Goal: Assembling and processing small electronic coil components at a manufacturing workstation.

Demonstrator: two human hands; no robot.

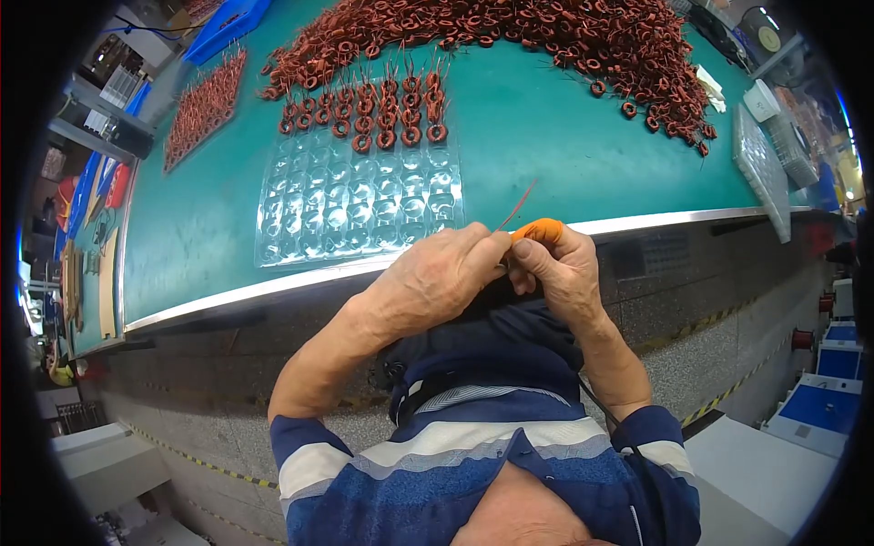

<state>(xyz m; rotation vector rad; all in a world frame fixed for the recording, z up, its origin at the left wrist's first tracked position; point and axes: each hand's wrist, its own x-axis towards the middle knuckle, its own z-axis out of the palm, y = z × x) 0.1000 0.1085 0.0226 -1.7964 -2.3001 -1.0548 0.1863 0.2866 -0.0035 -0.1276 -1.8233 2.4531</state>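
Observation:
Close together in front of my body, just off the table's front edge, my two hands work fingertip to fingertip. My left hand [446, 271] is closed in a pinch, and a thin red wire [519, 204] sticks up from its fingertips toward the table. My right hand [569, 273] is closed too, its thumb pressed against an index finger in an orange finger cover [544, 229]. Whatever the wire is attached to is hidden by the fingers. Beyond my left hand lies a clear plastic tray [314, 205], its far rows filled with ring-shaped copper-red wound coils [387, 114].
A large heap of loose coils [583, 41] covers the back of the green table [555, 136]. At the left stand another filled tray [208, 105] and a blue bin [226, 29]. Stacked clear trays [763, 168] and a white cup [763, 100] are at the right edge.

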